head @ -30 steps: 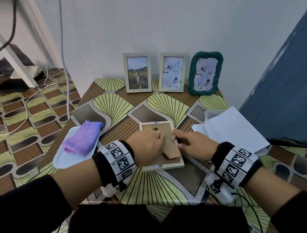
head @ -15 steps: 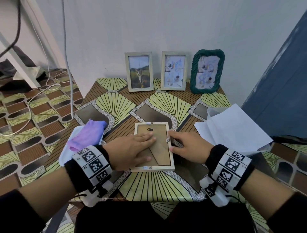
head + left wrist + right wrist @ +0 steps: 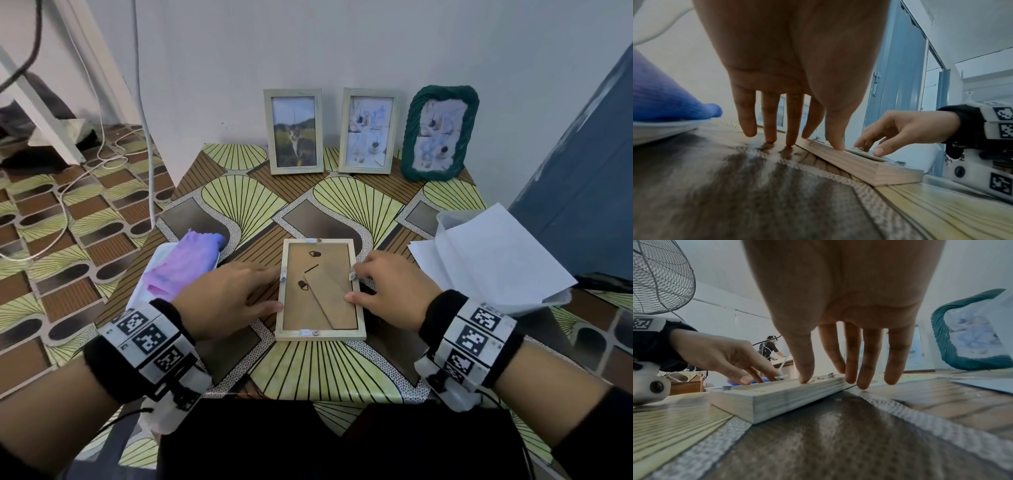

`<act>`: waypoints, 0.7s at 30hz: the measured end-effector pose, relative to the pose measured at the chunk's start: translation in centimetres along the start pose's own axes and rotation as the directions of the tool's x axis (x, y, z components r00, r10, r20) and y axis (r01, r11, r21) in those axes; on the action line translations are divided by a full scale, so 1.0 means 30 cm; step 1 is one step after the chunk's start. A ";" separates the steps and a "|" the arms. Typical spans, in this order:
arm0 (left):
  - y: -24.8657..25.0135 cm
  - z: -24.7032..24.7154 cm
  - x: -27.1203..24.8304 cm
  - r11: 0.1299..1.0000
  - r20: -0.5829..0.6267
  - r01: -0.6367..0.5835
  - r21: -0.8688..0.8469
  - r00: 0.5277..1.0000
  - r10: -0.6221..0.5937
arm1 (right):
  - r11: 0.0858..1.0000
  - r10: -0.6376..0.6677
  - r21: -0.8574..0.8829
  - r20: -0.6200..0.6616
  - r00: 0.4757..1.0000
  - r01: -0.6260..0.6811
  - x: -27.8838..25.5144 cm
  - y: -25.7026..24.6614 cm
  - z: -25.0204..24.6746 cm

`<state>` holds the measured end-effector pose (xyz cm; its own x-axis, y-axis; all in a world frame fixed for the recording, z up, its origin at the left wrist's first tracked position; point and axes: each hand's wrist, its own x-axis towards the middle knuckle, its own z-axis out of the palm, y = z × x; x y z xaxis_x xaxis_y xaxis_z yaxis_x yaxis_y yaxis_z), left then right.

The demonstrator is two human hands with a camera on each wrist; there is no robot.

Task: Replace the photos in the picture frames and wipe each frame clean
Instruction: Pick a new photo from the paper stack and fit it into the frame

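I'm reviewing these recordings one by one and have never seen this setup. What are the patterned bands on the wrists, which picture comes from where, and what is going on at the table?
No machine here: a person works with bare hands. The checkered bands hold small wrist cameras. The wide picture comes from a camera on the head; the two low pictures look along each hand at its fingers.

On the patterned table a wooden frame lies face down, its brown backing board up. The left hand has its fingertips at the frame's left edge, near a small metal tab. The right hand does the same on the right edge. Neither grips anything.

A purple cloth lies on a white tray at the left; white papers lie at the right. Three framed photos stand by the wall: a cat photo, a pale one, and a green-framed one.
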<state>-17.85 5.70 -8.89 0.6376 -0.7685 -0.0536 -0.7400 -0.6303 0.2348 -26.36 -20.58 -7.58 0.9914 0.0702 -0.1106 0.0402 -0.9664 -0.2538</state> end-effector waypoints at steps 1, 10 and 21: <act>-0.004 0.002 0.002 1.000 -0.003 0.013 0.010 1.000 -0.013 | 1.000 0.003 -0.002 -0.003 1.000 -0.003 0.001 -0.003 0.001; 0.007 0.019 0.004 0.995 0.030 0.050 0.086 0.998 -0.052 | 1.000 0.010 0.007 -0.008 1.000 -0.010 0.008 -0.005 0.005; 0.007 0.023 0.014 0.998 0.064 0.048 0.046 0.997 -0.051 | 0.996 0.009 0.084 0.013 1.000 -0.010 0.028 0.027 0.011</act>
<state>-17.89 5.17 -9.55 0.6594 -0.7410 -0.1270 -0.7177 -0.6707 0.1872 -25.54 -21.23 -8.19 0.9900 0.0645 -0.1256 0.0192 -0.9428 -0.3328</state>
